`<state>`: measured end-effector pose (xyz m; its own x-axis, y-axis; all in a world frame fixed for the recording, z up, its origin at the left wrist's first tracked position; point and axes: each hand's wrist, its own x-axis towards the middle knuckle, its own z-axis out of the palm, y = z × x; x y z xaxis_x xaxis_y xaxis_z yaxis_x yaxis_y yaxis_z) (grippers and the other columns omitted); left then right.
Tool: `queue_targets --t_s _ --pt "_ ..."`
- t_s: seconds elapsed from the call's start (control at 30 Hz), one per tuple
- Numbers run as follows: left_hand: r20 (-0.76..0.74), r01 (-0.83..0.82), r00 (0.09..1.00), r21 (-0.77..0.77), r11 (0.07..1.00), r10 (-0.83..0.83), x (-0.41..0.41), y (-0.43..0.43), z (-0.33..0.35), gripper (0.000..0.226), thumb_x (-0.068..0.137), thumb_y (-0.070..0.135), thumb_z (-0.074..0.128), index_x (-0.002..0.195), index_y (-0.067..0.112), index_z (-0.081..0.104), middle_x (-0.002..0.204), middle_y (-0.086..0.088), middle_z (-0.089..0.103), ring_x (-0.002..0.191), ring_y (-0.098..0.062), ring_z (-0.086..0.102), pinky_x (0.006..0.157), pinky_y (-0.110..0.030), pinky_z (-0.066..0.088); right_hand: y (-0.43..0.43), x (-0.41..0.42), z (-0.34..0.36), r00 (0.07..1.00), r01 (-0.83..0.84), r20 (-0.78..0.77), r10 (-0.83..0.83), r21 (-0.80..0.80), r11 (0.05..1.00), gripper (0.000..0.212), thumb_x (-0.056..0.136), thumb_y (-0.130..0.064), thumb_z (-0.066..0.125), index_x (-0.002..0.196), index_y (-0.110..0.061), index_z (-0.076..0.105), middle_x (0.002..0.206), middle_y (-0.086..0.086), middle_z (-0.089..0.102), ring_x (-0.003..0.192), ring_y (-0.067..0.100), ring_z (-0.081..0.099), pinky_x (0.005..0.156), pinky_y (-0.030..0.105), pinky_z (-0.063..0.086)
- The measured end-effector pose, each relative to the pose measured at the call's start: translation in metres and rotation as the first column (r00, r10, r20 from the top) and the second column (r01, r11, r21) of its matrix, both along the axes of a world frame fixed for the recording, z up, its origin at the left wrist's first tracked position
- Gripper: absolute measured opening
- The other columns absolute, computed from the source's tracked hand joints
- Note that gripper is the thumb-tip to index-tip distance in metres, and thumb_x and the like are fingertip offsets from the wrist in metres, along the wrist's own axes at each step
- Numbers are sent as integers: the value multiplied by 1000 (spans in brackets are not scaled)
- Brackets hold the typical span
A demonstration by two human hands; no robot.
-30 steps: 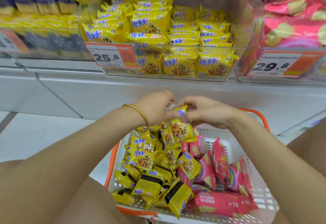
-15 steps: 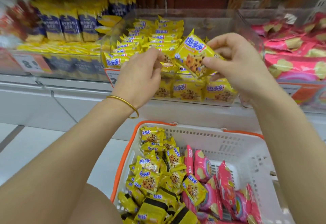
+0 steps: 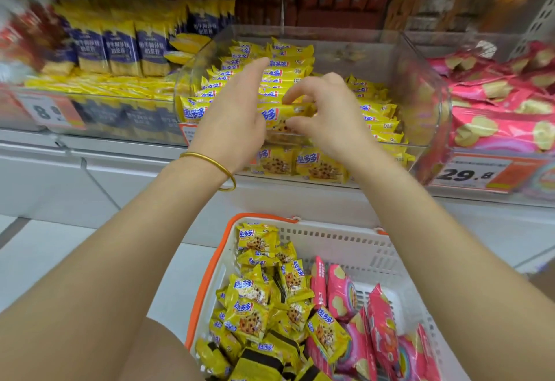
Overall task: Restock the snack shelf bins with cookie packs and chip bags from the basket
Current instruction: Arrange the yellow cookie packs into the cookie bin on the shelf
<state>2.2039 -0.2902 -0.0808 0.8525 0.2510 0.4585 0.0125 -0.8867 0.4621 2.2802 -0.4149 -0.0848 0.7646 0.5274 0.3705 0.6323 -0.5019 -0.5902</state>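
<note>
The person's left grip (image 3: 231, 116) and right grip (image 3: 333, 119) are both raised to the clear bin (image 3: 426, 80) in the middle of the shelf (image 3: 300, 190). One yellow cookie pack (image 3: 280, 114) lies sideways between them, just above the near rows of stocked packs (image 3: 318, 167) of the same kind. The right grip grasps that pack at its right end, forefinger curled over the top and thumb tucked under it. The left grip is released, its fingers straight and pointing up toward the far side, the palm side set against the pack's left end; where its thumb lies cannot be told. A gold bangle (image 3: 210, 164) circles the left wrist. The stocked packs are piled higher on the bin's left than on its right. In the next bin to the right lie pink bags (image 3: 495, 122), behind a price tag (image 3: 468, 174) reading 29.8. To the left stand blurred blue and yellow packets (image 3: 120, 47). Below the shelf, near the person and between the forearms, sits a white basket (image 3: 345, 242) with an orange rim. Spare cookie packs (image 3: 255, 305) are heaped in its left half and pink chip bags (image 3: 381, 326) stand on edge in its right half, the two heaps touching in the middle.
</note>
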Motion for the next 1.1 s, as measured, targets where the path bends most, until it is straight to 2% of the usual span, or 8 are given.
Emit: queue_targets --t_s 0.17,0.3,0.6,0.7,0.8,0.9,1.0,1.1 --pt "-14 -108 992 370 923 122 -2 8 -5 35 92 10 47 121 23 60 130 4 54 124 -24 38 92 -40 27 5 -5 -2 998 64 -9 -64 16 998 26 84 -26 68 110 -24 65 103 1 46 93 17 53 82 24 40" --pt "-27 -90 994 408 908 110 -2 12 -12 30 94 14 50 120 24 61 130 5 55 126 -23 38 92 -39 24 4 -3 3 982 167 -84 -171 -49 985 48 85 -24 68 128 -14 49 123 6 55 110 21 54 86 30 44" --pt "53 -123 992 430 895 111 -8 10 -12 27 89 10 57 115 17 62 121 -3 61 116 -30 47 88 -43 32 -9 -4 7 976 35 -212 -44 -47 998 55 87 -13 65 135 -15 36 113 1 55 96 16 55 74 25 43" --pt "175 -67 985 427 902 -10 -21 -8 -15 19 84 11 54 101 12 64 102 -8 62 96 -34 53 76 -44 41 -39 -17 5 992 61 -114 -49 108 992 41 87 -4 59 124 -14 46 108 4 62 94 16 60 81 27 50" --pt "37 110 990 418 902 -138 -33 -30 -31 23 82 20 46 96 12 62 93 -9 60 87 -34 53 71 -45 46 -69 -39 -19 994 31 -111 -8 208 978 27 84 1 59 105 -15 56 90 3 66 83 12 63 75 22 50" --pt "-255 285 948 414 865 -191 -44 -47 -63 25 82 22 47 98 12 64 94 -11 61 89 -35 54 73 -47 49 -89 -49 -78 966 -83 -252 56 -99 992 22 83 0 61 101 -11 62 89 3 66 85 16 63 77 26 48" --pt "-516 381 843 377 844 -151 -49 -59 -88 26 92 22 49 116 18 58 115 -5 57 112 -27 47 91 -42 42 -98 -51 -149 879 -332 -469 84 -477 814 23 85 -9 62 107 -8 64 104 7 67 98 21 62 70 19 37" --pt "-602 419 784 338 843 -148 -48 -67 -98 27 94 23 46 120 24 54 124 3 53 118 -19 43 92 -34 41 -99 -59 -219 815 -405 -577 -47 -626 667 29 91 -26 60 112 -5 60 111 9 63 105 24 58 80 26 41"
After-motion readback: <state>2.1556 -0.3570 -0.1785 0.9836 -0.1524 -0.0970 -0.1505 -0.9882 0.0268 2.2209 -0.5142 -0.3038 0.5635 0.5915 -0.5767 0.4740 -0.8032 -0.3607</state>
